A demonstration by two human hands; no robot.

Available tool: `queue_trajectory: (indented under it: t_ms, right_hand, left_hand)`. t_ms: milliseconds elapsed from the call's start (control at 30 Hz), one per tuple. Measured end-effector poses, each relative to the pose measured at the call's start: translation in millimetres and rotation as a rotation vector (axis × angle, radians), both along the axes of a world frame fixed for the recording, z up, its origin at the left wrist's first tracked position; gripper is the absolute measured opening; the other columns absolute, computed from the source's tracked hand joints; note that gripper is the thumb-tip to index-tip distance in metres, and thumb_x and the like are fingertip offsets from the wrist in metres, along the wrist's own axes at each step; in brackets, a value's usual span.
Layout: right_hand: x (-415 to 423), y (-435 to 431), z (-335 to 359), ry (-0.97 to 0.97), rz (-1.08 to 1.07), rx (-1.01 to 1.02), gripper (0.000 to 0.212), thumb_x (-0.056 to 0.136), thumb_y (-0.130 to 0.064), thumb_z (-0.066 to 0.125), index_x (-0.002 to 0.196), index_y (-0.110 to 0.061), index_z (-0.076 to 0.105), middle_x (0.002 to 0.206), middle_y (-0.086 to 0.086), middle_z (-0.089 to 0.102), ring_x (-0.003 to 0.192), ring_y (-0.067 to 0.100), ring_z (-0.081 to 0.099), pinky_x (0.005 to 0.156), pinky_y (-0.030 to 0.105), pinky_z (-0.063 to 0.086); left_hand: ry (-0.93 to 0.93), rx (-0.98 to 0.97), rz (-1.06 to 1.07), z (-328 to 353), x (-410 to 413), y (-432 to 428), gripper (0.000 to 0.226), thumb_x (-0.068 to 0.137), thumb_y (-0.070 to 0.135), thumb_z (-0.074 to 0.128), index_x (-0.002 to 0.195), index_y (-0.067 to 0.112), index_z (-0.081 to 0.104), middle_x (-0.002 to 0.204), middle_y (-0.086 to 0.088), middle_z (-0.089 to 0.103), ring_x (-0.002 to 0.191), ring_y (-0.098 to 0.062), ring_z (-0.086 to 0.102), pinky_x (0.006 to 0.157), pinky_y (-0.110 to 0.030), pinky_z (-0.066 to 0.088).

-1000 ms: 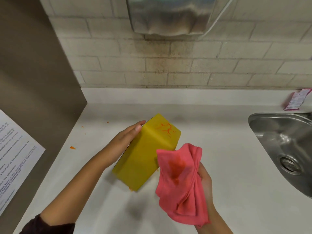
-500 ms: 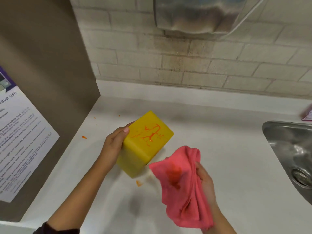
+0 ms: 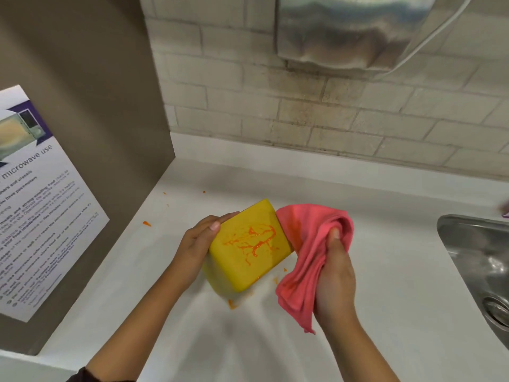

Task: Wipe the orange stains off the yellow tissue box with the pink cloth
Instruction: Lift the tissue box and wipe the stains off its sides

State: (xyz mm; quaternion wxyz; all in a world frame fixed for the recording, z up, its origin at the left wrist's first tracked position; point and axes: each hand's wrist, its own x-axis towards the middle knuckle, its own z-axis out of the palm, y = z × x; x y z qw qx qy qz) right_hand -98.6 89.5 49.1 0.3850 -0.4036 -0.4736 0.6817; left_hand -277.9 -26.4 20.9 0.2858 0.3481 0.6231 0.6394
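The yellow tissue box [image 3: 242,268] stands tilted on the white counter [image 3: 385,271], its upper face streaked with orange stains [image 3: 252,241]. My left hand [image 3: 197,244] grips the box's left side, fingers curled over the top edge. My right hand [image 3: 334,274] is closed on the bunched pink cloth [image 3: 308,244], which bears an orange smear and touches the box's right side. The cloth's loose end hangs below my right hand.
Orange drips lie on the counter by the box's lower corner [image 3: 232,303] and further left [image 3: 146,223]. A steel sink [image 3: 479,260] sits at the right. A brown panel with a microwave notice [image 3: 35,205] walls the left; a metal dispenser [image 3: 349,31] hangs on the brick wall.
My left hand has turned the box so its stained face points up towards me. My right hand has swung the cloth up and against the box's right side.
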Motion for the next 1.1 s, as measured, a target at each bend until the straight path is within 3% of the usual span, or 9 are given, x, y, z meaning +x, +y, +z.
queue_trajectory:
  t_ms: [133,333,500,633,800,933,1033,1100]
  right_hand:
    - [-12,-8,3,-0.023,0.107,0.187,0.021,0.096,-0.046,0.039,0.091,-0.038,0.058,0.070,-0.037,0.066,0.069,-0.020,0.060,0.053,-0.001,0.043]
    - [-19,-4,-1,-0.087,0.182,0.527,0.022,0.081,-0.053,0.036,0.080,-0.038,0.052,0.059,-0.023,0.060,0.049,-0.006,0.051,0.047,0.007,0.040]
    - [-23,5,-9,-0.020,0.256,0.445,0.020,0.089,-0.038,0.041,0.084,-0.032,0.059,0.070,-0.024,0.066,0.066,-0.010,0.059,0.060,0.007,0.047]
    - [-29,-3,-7,-0.033,0.205,0.399,0.029,0.087,-0.042,0.037,0.094,-0.029,0.061,0.078,-0.017,0.068,0.074,-0.009,0.062,0.064,0.008,0.048]
    - [-36,-23,-4,-0.089,0.252,0.470,0.027,0.083,-0.053,0.036,0.096,-0.041,0.057,0.084,-0.033,0.065,0.081,-0.010,0.062,0.064,0.004,0.047]
    - [-24,-21,-10,-0.114,0.289,0.473,0.024,0.077,-0.058,0.036,0.076,-0.051,0.059,0.062,-0.025,0.062,0.055,-0.004,0.059,0.053,0.020,0.046]
    - [-17,-12,-12,-0.067,0.178,0.413,0.027,0.075,-0.057,0.038,0.063,-0.044,0.059,0.051,-0.017,0.056,0.044,0.000,0.050,0.046,0.021,0.041]
    - [-21,-12,-10,-0.036,0.115,0.372,0.029,0.079,-0.055,0.039,0.066,-0.037,0.058,0.052,-0.016,0.056,0.047,0.001,0.051,0.045,0.020,0.044]
  left_hand:
    - [-0.001,0.022,-0.012,0,1,-1,0.039,0.081,0.047,0.042,0.107,0.032,0.068,0.110,-0.004,0.066,0.106,-0.014,0.061,0.089,-0.020,0.047]
    - [0.002,0.056,-0.037,0,3,1,0.045,0.078,0.046,0.043,0.108,0.025,0.068,0.102,0.005,0.067,0.101,-0.008,0.062,0.082,-0.012,0.046]
    - [-0.007,0.060,-0.042,2,2,2,0.043,0.075,0.046,0.043,0.105,0.026,0.069,0.099,-0.002,0.064,0.094,-0.006,0.062,0.080,-0.012,0.047]
    - [0.000,0.075,-0.021,0,2,3,0.043,0.077,0.046,0.043,0.106,0.026,0.068,0.094,0.008,0.066,0.094,-0.007,0.062,0.080,-0.014,0.048]
    - [0.012,0.073,0.002,-1,2,2,0.039,0.079,0.046,0.043,0.104,0.033,0.069,0.100,0.006,0.067,0.098,-0.013,0.063,0.081,-0.017,0.050]
    - [-0.018,0.057,-0.015,-1,0,2,0.039,0.078,0.047,0.043,0.103,0.034,0.070,0.099,0.007,0.068,0.098,-0.011,0.063,0.081,-0.017,0.049]
    - [-0.004,0.066,-0.029,-1,1,2,0.042,0.078,0.045,0.043,0.107,0.027,0.069,0.098,0.008,0.067,0.098,-0.011,0.062,0.082,-0.017,0.048]
    - [0.007,0.065,-0.032,-1,1,2,0.041,0.079,0.045,0.043,0.107,0.029,0.068,0.096,0.007,0.065,0.097,-0.011,0.062,0.081,-0.017,0.049]
